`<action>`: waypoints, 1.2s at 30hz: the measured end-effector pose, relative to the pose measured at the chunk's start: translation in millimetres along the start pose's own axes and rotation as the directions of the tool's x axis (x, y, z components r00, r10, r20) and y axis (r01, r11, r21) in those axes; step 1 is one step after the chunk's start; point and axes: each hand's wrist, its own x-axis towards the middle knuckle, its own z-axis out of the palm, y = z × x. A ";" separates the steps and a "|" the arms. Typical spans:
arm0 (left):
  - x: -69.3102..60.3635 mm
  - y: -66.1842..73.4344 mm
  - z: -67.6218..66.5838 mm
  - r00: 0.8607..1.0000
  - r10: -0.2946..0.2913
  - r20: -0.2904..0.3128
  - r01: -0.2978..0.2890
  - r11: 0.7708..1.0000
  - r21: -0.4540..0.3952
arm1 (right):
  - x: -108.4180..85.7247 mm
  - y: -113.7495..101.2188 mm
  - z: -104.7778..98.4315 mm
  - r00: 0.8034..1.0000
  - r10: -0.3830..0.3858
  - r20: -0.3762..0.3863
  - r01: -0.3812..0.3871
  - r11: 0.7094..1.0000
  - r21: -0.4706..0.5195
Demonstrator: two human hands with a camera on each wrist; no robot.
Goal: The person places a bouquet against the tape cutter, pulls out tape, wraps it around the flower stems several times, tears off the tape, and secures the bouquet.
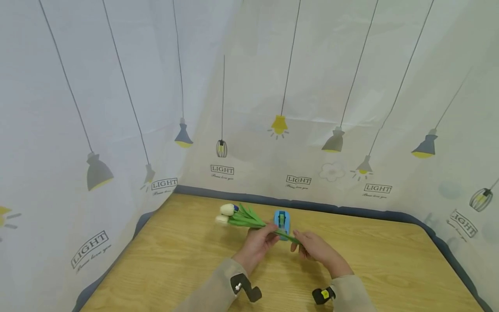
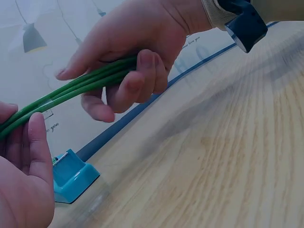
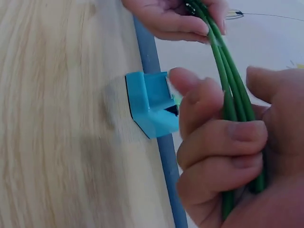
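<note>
A small bunch of tulips with white heads (image 1: 228, 210) and green leaves lies across both hands, heads to the left. My left hand (image 1: 257, 245) pinches the stems just below the leaves. Farther down, my right hand (image 1: 317, 249) curls its fingers round the lower stems (image 3: 232, 90), its thumb and index finger apart in the right wrist view. A small pale, shiny patch shows on the stems (image 2: 71, 90) between the hands; I cannot tell what it is. Just behind the stems, a blue tape dispenser (image 1: 282, 216) stands on the table, partly hidden by the left hand.
The wooden table (image 1: 175, 260) has a dark blue strip (image 1: 249, 197) along its back and sides. White cloth (image 1: 253, 86) printed with hanging lamps rises behind it. Black straps with camera mounts (image 1: 245, 287) sit at both wrists, over beige sleeves.
</note>
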 end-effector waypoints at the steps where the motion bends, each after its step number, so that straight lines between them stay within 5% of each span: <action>1: 0.0 0.0 -0.1 1.000 0.002 0.003 -0.002 1.000 0.009 | -0.6 0.7 0.0 0.999 0.020 0.028 -0.021 0.999 0.039; 6: -0.8 0.6 -0.6 1.000 0.002 0.008 -0.003 0.999 0.032 | -1.3 2.3 -1.5 0.987 0.112 0.119 -0.129 0.981 0.144; 10: -2.4 1.4 -0.7 1.000 -0.004 0.015 0.003 1.000 0.023 | -0.1 3.4 -3.6 0.981 0.109 0.162 -0.137 0.975 0.176; 19: -2.1 1.8 1.9 1.000 -0.011 -0.003 0.011 1.000 -0.011 | 3.7 3.5 -3.2 1.000 0.004 0.019 -0.004 1.000 0.013; 28: -2.6 1.9 4.4 0.999 -0.009 -0.039 0.006 0.997 -0.071 | 5.3 2.3 -0.5 0.988 -0.100 -0.114 0.077 0.979 -0.189; 36: -2.4 0.1 2.4 0.997 0.001 -0.073 -0.004 0.999 -0.041 | 5.3 4.4 -0.2 0.990 -0.108 -0.091 0.091 0.979 -0.180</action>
